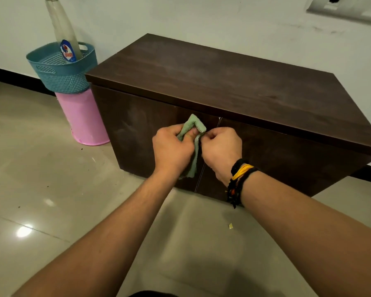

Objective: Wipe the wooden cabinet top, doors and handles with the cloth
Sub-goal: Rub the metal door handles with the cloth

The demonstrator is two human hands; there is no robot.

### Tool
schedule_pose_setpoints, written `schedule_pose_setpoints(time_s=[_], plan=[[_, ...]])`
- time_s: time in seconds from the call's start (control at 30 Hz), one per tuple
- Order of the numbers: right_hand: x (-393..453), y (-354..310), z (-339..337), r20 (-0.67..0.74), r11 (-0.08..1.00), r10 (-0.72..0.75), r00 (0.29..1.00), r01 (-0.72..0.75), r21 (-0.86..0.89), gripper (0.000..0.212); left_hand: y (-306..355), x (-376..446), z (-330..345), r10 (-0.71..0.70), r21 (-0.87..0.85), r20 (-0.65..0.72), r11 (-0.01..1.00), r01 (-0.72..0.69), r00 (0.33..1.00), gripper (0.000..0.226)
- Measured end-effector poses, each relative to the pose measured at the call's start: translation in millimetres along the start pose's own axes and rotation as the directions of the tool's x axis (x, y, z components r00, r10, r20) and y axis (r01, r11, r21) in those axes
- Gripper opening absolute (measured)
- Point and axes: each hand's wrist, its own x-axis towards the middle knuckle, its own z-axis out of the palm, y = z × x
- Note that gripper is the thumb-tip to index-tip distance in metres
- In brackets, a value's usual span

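glossy tile floor [51,200] up close, a small yellow scrap [230,226] lying on it – both hands at the dark wooden cabinet [223,86], right at the seam between its two doors; left hand [171,150] bunches the nubby green cloth [194,125], right hand [222,148], beaded bands [238,181] on its wrist, pinches the cloth's edge – further left a pink bin [84,118] carrying a woven teal basket [60,71] with a spray bottle [65,39], against the white wall

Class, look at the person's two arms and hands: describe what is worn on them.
Both forearms are bare, with no sleeves or gloves. The left hand wears nothing. The right hand has bracelets stacked at the wrist: black braided and beaded cords with a bright yellow thread band.
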Motion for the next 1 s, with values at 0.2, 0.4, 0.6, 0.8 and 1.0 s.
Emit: schedule_pose_setpoints(time_s=[0.2, 0.4, 0.6, 0.8, 1.0], plan=[[-3, 1, -1, -0.02, 1.0, -0.004, 1.0, 0.004, 0.005, 0.019, -31, -25, 13, 0.085, 0.059, -0.042, 0.995, -0.082, 0.996, 0.009], [-4, -2, -3, -0.001, 1.0, 0.023, 1.0, -0.023, 0.012, 0.021, -30, -17, 2, 0.097, 0.045, 0.06, 0.994, -0.1, 0.993, 0.004], [-4, -3, -5, 0.005, 1.0, 0.01, 1.0, -0.01, -0.006, 0.02, 4, 1, 6, -0.26, -0.003, 0.037, 0.966, 0.26, 0.965, 0.039], [-3, 0, 1, -0.025, 0.999, 0.04, 0.999, -0.039, 0.03, 0.017, -17, -18, 12, -0.07, -0.018, -0.016, 0.997, 0.07, 0.997, 0.014], [-5, 0, -1, -0.044, 1.0, 0.016, 0.999, -0.015, 0.012, 0.02, -37, -25, 21, 0.088, 0.015, -0.093, 0.996, -0.087, 0.992, 0.014]])
